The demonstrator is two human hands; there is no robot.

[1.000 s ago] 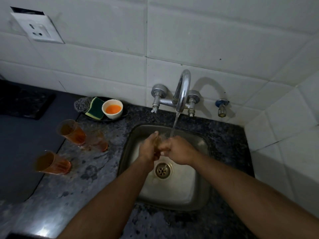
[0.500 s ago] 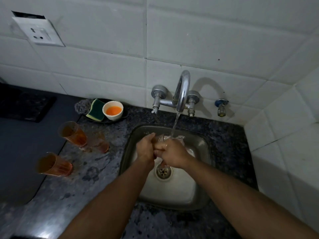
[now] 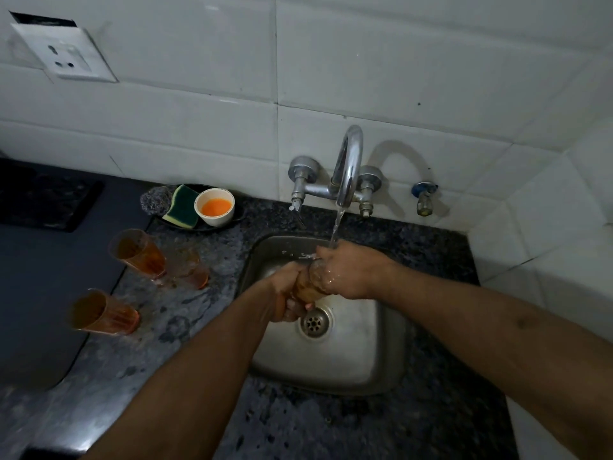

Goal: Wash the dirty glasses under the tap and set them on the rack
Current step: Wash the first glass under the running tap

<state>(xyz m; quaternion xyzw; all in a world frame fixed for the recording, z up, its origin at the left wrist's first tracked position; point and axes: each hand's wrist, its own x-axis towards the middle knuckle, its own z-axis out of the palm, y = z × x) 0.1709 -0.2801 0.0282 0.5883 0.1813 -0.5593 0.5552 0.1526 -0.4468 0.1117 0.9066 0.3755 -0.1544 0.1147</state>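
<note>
Over the steel sink [image 3: 351, 360] I hold an amber glass [image 3: 306, 283] between both hands. My left hand [image 3: 287, 293] grips its lower part from the left. My right hand [image 3: 348, 272] covers its mouth end, and the water stream [image 3: 335, 229] from the chrome tap [image 3: 348, 164] falls onto that hand. Most of the glass is hidden by my fingers. Three more amber glasses stand on the counter to the left: one [image 3: 137, 252] farthest back, one [image 3: 187, 268] beside it, one [image 3: 99, 313] nearest me.
A black dish holds a green-yellow sponge [image 3: 182, 205], a grey scourer [image 3: 154, 200] and a white bowl of orange liquid [image 3: 215, 205] behind the glasses. A dark mat [image 3: 43, 270] covers the counter's left. A small blue-handled valve [image 3: 424, 197] sits right of the tap. No rack shows.
Both hands have shifted on the glass: my right hand has risen under the stream, my left hand has dropped lower toward the drain. The counter glasses have not moved.
</note>
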